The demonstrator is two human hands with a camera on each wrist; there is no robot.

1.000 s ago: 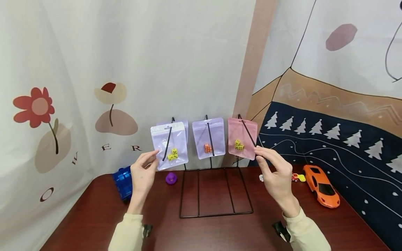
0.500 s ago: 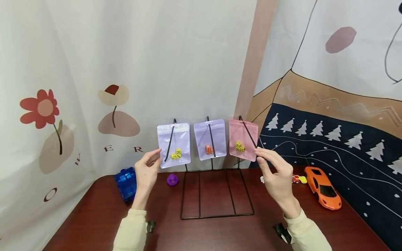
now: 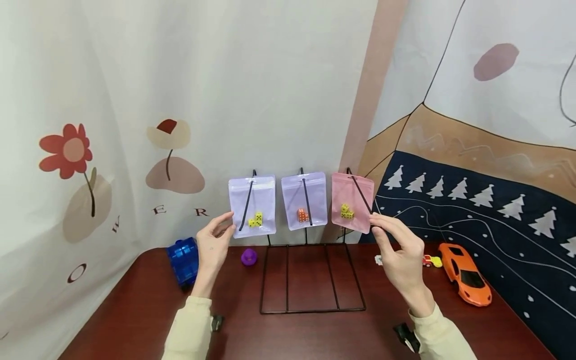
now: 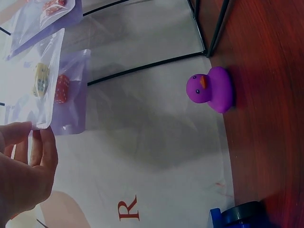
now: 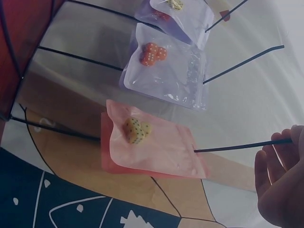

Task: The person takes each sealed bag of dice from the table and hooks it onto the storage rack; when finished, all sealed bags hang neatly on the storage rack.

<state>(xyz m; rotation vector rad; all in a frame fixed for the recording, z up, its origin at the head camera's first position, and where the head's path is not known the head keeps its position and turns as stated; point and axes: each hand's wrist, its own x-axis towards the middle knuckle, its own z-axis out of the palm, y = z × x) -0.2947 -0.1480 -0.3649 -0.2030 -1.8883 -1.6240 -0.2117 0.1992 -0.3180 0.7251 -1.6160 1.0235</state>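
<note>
My left hand (image 3: 213, 245) pinches the left edge of a lilac zip bag (image 3: 240, 200) holding yellow dice (image 3: 255, 220); the bag hangs on the left hook of a black wire rack (image 3: 312, 313). Behind it in the left wrist view hangs another lilac bag (image 4: 76, 114) with red-orange dice (image 4: 62, 89). My right hand (image 3: 402, 255) pinches the tip of the right hook (image 5: 237, 147). That hook carries pink bags (image 5: 166, 142), the front one with yellow dice (image 5: 137, 131). On the middle hook, a lilac bag (image 3: 294, 197) contains orange dice (image 3: 303, 215).
A purple rubber duck (image 3: 249, 257) and a see-through blue object (image 3: 183, 261) sit left of the rack. To the right stand an orange toy car (image 3: 465, 275) and a small red and yellow toy (image 3: 432, 261). A printed curtain (image 3: 270, 90) hangs close behind.
The left hand has moved the front lilac bag back along its hook and slightly right, so it now covers the bag behind. The right hand keeps its grip on the right hook's tip.
</note>
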